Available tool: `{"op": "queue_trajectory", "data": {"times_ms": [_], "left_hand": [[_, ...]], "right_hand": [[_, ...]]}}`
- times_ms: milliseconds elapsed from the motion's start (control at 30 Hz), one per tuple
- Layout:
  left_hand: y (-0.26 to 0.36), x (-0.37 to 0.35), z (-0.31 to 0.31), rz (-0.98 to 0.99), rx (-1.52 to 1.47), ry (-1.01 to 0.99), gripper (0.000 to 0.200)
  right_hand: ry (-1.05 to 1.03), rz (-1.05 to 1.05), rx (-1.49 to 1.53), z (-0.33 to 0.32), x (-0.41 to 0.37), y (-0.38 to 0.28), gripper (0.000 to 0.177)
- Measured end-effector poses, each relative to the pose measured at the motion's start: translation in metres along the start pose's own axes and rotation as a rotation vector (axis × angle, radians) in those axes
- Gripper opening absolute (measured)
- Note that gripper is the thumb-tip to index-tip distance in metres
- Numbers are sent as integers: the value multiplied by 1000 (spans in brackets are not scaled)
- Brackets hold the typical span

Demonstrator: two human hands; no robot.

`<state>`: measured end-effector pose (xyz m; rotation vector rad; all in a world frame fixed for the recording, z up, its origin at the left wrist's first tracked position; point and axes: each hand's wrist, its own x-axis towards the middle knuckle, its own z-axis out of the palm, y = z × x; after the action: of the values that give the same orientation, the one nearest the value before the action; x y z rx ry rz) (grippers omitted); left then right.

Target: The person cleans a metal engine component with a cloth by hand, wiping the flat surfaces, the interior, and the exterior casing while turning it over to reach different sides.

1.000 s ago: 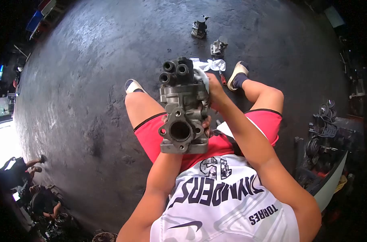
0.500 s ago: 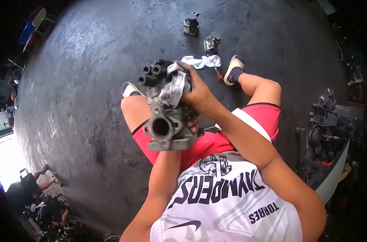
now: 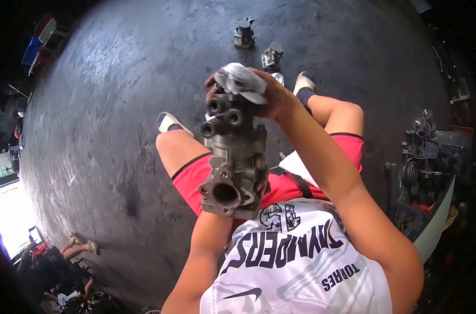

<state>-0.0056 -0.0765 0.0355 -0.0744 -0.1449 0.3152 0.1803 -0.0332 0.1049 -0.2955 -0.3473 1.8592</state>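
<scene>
Held up in the middle of the frame, above the red shorts (image 3: pixel 188 180): a grey metal housing (image 3: pixel 237 149), tilted with flange (image 3: pixel 211 194) and ports (image 3: pixel 222 116) toward the camera, probably for easy sight and reach. At its upper end, right hand (image 3: pixel 273 97), with grip closed on a bunched pale cloth (image 3: pixel 240 81), apparently against the metal, the closed fingers likely keeping the fabric from slipping. Coming up from below, left forearm (image 3: pixel 209 243), likely bearing the weight; left hand largely hidden behind the housing, state of that grip impossible to tell. Spread either side, knees (image 3: pixel 175 140), leaving room between. Toward the top of the frame, on the dark floor (image 3: pixel 117 131), a nearer metal unit (image 3: pixel 272 56) and a farther metal unit (image 3: pixel 244 36), set apart, perhaps for free working space. Just below the nearer one, something white (image 3: pixel 278 78), partly covered. At right, heaped machine parts (image 3: pixel 420 149); at lower left, other people (image 3: pixel 49 264), well apart.
</scene>
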Motion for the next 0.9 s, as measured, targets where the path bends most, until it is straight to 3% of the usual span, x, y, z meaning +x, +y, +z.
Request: {"op": "queue_trajectory", "data": {"times_ms": [33, 100, 167, 233, 300, 367, 433, 467, 533, 567, 600, 633, 700, 733, 800, 833, 900], "left_hand": [[0, 3, -1, 3, 3, -7, 102], [-2, 6, 0, 13, 10, -6, 103], [-4, 9, -5, 32, 15, -5, 104], [-4, 11, -14, 61, 25, 9, 105], [-3, 4, -23, 58, 106, 118, 106], [5, 9, 3, 13, 337, 111, 97], [9, 12, 7, 42, 614, 57, 79], [11, 16, 4, 43, 603, 51, 79], [16, 22, -1, 3, 1036, 392, 79], [8, 23, -8, 160, 1164, 516, 67], [11, 22, -32, 143, 1337, 602, 66], [14, 21, -50, 121, 1508, 690, 65], [12, 24, -23, 161, 1467, 731, 64], [10, 27, -14, 199, 1425, 771, 62], [11, 27, -28, 194, 1371, 779, 57], [11, 26, -36, 188, 1328, 773, 52], [13, 28, -41, 238, 1355, 817, 51]], "right_hand": [[-3, -2, -13, -1, 2, 1, 40], [-213, -103, -70, -12, 4, 12, 35], [-154, -87, -39, -12, -1, 12, 36], [58, -166, -687, 3, -15, 1, 35], [91, -164, -774, 26, -32, -6, 29], [83, -384, -1159, 51, -48, -9, 26], [107, -475, -1396, 61, -57, -9, 25], [161, -441, -1548, 67, -63, -8, 27], [348, -417, -2034, 69, -62, 15, 28], [495, -376, -2217, 73, -60, 32, 28], [518, -386, -2365, 60, -57, 48, 29], [613, -476, -2349, 44, -52, 62, 31], [567, -718, -2282, 20, -50, 58, 30], [546, -719, -2287, 13, -50, 54, 30], [636, -674, -1697, 7, -53, 53, 26], [577, -780, -1771, 4, -53, 45, 24], [705, -692, -1540, 36, -67, 38, 26]]}}
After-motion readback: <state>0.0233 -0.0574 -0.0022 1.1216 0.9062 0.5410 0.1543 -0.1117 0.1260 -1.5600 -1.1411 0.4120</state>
